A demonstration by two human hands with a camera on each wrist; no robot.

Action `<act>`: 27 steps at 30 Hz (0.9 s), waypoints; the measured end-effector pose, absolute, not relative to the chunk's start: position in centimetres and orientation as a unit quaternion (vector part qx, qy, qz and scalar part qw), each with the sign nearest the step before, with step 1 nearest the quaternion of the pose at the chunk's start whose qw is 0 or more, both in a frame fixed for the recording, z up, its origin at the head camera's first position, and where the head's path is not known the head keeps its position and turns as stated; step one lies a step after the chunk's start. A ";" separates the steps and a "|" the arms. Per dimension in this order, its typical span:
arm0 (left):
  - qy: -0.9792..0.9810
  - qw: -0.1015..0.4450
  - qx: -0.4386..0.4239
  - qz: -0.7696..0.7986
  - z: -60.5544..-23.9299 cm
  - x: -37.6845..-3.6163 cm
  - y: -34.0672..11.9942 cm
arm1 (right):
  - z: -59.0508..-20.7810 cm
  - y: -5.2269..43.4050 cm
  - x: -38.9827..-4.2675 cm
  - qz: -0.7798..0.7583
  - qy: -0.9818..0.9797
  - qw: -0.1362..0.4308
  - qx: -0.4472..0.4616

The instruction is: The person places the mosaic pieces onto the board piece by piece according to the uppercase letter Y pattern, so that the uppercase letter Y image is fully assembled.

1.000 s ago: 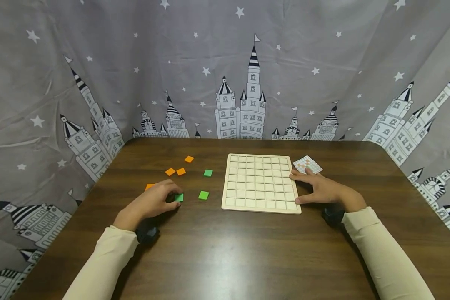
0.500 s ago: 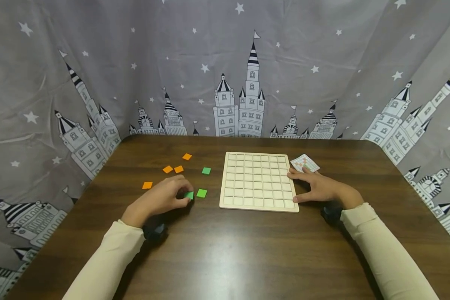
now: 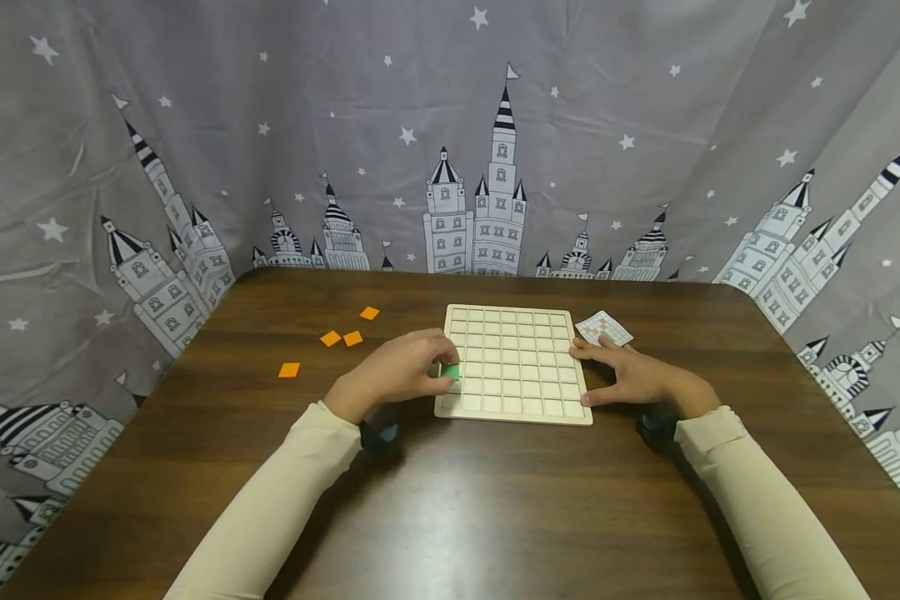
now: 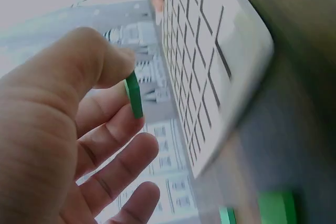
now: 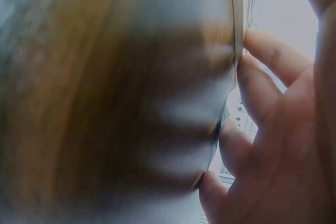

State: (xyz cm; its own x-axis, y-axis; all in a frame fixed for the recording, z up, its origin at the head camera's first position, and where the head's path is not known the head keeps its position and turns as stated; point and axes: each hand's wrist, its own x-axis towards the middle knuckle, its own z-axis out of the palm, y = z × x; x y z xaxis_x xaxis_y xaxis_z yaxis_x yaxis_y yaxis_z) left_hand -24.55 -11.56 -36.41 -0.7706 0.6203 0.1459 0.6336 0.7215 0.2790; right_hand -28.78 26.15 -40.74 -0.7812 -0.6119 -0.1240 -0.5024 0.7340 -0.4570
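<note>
The left hand (image 3: 393, 377) pinches a small green square tile (image 3: 450, 372) between thumb and fingertips, right over the left edge of the pale wooden grid board (image 3: 525, 342), about midway down its near rows. From the left wrist view the tile (image 4: 133, 95) stands on edge in the pinch, tilted rather than flat to the board (image 4: 210, 72). The right hand (image 3: 630, 373) lies spread and relaxed against the board's right edge, fingers straight, bracing it and gripping nothing. Beyond the board's far right corner lies a small printed pattern card (image 3: 603, 327). Left of the board, four orange square tiles (image 3: 352, 338) sit scattered on the dark wooden table (image 3: 450, 500).

The risk, as I judge it: that tilted tile could catch a cell wall and jam or skip into a neighbouring cell. If the bracing hand slackens, a push from the left could slide the whole board sideways.
</note>
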 end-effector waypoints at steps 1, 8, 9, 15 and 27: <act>-0.927 0.020 -0.344 -0.151 -36.4 -24.8 -10.9 | -40.7 26.2 -28.8 -0.202 0.922 0.133 -0.303; -0.919 0.015 -0.381 -0.099 -36.9 -25.8 -6.2 | -40.6 26.3 -28.7 -0.200 0.923 0.134 -0.302; -0.918 0.018 -0.383 -0.095 -37.1 -25.9 -5.6 | -40.6 26.3 -28.7 -0.200 0.923 0.135 -0.300; -0.922 -0.004 -0.375 -0.091 -38.1 -26.6 -3.8 | -40.6 26.1 -28.7 -0.200 0.924 0.140 -0.294; -0.919 -0.008 -0.389 -0.069 -39.0 -26.6 -2.6 | -40.6 26.1 -28.6 -0.199 0.925 0.145 -0.289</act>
